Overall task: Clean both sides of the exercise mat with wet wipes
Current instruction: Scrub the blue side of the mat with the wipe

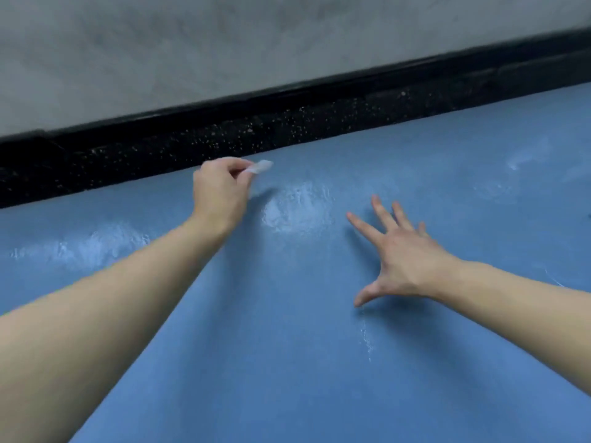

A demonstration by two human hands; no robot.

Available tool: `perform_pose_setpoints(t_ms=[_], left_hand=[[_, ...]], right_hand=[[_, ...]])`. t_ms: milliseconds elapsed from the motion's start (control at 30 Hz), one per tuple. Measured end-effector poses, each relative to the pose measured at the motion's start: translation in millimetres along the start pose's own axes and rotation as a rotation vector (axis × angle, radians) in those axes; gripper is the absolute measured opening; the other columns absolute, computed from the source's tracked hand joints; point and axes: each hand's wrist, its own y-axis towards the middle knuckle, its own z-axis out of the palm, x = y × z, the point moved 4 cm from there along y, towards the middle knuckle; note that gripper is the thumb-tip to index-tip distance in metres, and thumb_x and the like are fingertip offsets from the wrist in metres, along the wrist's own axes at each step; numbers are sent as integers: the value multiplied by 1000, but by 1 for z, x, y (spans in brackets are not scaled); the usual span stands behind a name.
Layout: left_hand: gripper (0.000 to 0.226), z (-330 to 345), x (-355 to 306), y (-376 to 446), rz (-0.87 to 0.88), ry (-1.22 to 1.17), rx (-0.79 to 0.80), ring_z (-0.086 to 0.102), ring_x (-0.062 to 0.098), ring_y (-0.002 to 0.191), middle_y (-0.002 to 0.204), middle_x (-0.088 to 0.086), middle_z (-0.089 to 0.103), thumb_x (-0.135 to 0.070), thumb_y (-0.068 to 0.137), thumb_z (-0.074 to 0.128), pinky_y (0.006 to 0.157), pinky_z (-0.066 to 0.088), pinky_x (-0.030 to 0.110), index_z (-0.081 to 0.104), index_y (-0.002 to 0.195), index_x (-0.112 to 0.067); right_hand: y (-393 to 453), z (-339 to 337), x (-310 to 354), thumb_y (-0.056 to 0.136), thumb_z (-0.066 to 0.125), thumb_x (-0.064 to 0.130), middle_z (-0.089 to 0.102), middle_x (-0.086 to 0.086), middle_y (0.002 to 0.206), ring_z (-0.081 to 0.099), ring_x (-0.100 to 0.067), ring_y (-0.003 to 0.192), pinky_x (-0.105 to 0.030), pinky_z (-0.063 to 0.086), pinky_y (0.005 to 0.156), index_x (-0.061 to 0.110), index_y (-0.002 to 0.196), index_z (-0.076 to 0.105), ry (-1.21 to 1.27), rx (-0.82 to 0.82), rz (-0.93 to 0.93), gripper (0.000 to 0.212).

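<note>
Wiping the far edge of a blue mat

The left hand (220,193) pinches a small wet wipe (260,167) near the far edge of the exercise mat (271,362); the right hand (399,251) spreads open, fingers straight, over the mat, beside a wet sheen (297,209).

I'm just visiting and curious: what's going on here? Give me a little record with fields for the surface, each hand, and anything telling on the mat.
surface: blue exercise mat, laid flat along a black speckled floor strip below a grey wall
left hand: pinches a small white wet wipe near the mat's far edge
right hand: empty, fingers spread over the mat
wet sheen: shiny patch between the hands
</note>
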Motion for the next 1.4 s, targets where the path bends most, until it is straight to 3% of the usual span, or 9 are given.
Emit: perform_pose_setpoints(t_ms=[233,367,567,767,967,1100,1200,1333,1400], left_hand=[[20,65,19,77,48,186,14,67,19,93,98,-2,75,-23,96,60,87,54,32,80,99,-24],[25,82,5,29,279,350,168,45,25,70,75,0,54,-20,93,53,68,47,40,53,74,-35],[19,90,-6,-91,327,164,351,65,26,87,89,-2,71,-28,95,62,76,53,32,78,92,-20],[10,86,-2,-89,172,261,130,64,27,88,92,1,70,-14,90,70,78,49,32,78,95,-17],[8,101,-24,-215,277,271,215,65,24,83,92,-2,72,-16,90,69,73,49,30,76,92,-19],[23,101,-30,-299,305,218,445,64,20,83,98,-7,70,-31,98,52,69,55,32,75,95,-24],[15,97,-39,-295,397,323,602,63,20,82,94,-5,68,-23,96,61,67,56,32,76,96,-24],[13,87,-42,-287,238,382,416,67,20,80,92,-4,69,-14,89,73,69,53,28,78,96,-24],[10,95,-44,-326,220,340,473,67,19,79,91,-8,69,-18,92,71,68,53,27,76,95,-27]], right_hand=[[31,7,-2,41,83,88,-41,4,167,-26,-39,158,-74,15,122,53,156,-28,-49,42,58,164],[32,6,-1,42,83,87,-43,4,165,-27,-40,157,-74,13,123,53,155,-30,-40,63,72,164],[27,-8,4,45,81,89,-43,1,166,-24,-44,157,-76,17,120,49,157,-29,-79,122,87,162],[30,-12,5,44,82,90,-39,0,168,-22,-46,157,-76,21,118,49,159,-26,-80,137,27,163],[-8,-21,-43,53,84,84,-19,0,175,-3,-36,162,-54,36,122,45,164,-12,-281,263,-379,152],[-72,36,-54,65,76,85,-25,-13,173,-17,-40,160,-58,11,130,22,167,-15,-417,206,-661,150],[-102,73,-45,65,77,83,-23,-20,172,-18,-47,158,-67,6,127,12,167,-9,-435,120,-819,151],[-129,104,-49,75,74,78,-30,-23,169,-19,-52,156,-74,3,123,13,166,-15,-528,148,-906,142],[-142,115,-54,85,67,74,-27,-25,169,-18,-55,155,-76,2,122,14,166,-14,-582,161,-916,130]])
